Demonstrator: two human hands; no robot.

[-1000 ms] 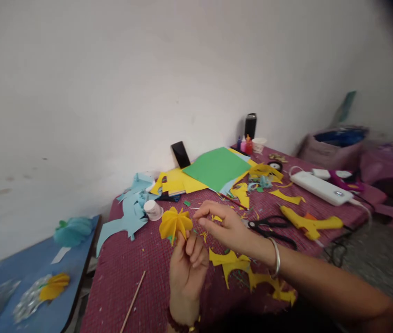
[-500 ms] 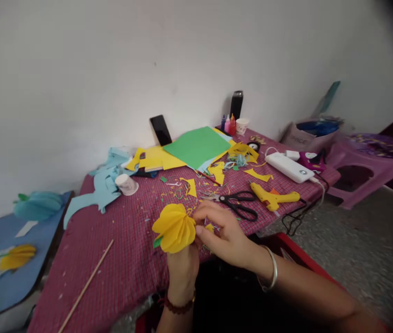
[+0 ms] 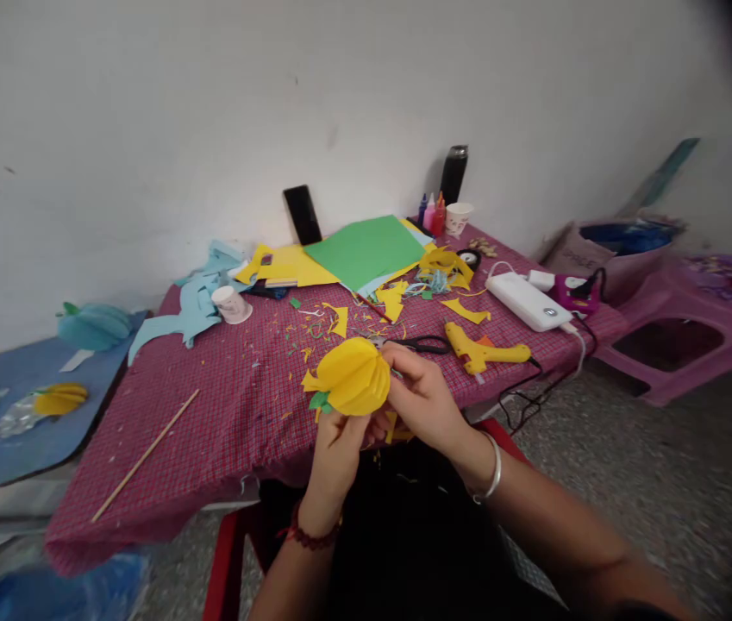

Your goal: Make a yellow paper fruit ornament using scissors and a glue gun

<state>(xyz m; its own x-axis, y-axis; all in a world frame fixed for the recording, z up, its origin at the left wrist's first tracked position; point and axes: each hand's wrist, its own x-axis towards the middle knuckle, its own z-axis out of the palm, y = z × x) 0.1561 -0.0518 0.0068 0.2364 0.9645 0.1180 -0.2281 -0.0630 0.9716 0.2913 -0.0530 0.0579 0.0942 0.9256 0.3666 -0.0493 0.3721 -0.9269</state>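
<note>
A yellow paper pumpkin [image 3: 353, 376] with fanned folds and a small green paper piece [image 3: 320, 400] on its left end is held up over the table's front edge. My left hand [image 3: 340, 444] grips it from below, the fingers partly hidden behind it. At its right side, the thumb and fingers of my right hand [image 3: 422, 392] are closed on the folds. Just beyond lie black-handled scissors [image 3: 427, 344], partly covered by my right hand. To their right rests a yellow glue gun [image 3: 485, 349].
Green paper [image 3: 369, 254] and yellow scraps lie at the table's back. A paper cup [image 3: 231, 304] stands left, near a wooden stick [image 3: 146, 457]. A white power bank [image 3: 527, 301] sits right. Blue [image 3: 94, 326] and yellow [image 3: 60, 399] paper pumpkins rest on a blue surface at far left.
The paper pumpkin has turned, so its green piece and side folds show more. My left hand has shifted its hold beneath it. The camera view has tilted down.
</note>
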